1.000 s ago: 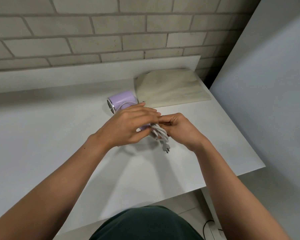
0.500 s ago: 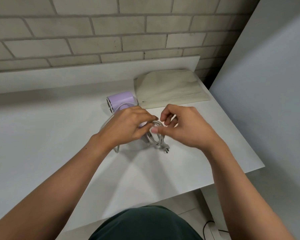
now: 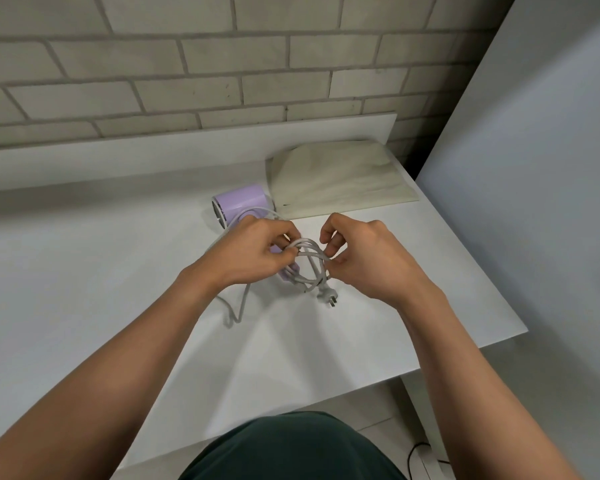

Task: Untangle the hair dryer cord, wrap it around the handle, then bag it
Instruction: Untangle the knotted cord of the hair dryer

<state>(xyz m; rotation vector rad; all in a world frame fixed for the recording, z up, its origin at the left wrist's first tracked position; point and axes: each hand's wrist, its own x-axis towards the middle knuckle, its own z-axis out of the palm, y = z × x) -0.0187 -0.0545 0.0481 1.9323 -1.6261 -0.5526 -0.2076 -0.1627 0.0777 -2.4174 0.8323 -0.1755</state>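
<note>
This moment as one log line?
left hand, right hand: pinch looped white cord | lilac hair dryer: on white table | beige bag: flat

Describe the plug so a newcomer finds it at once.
Start at the white table under the brick wall, then find the left hand and right hand holding a tangle of white cord. The plug lies on the tabletop just below that tangle, nearer the person. It alone is a stubby block with metal prongs, unlike the lilac hair dryer and the flat beige bag behind.
</note>
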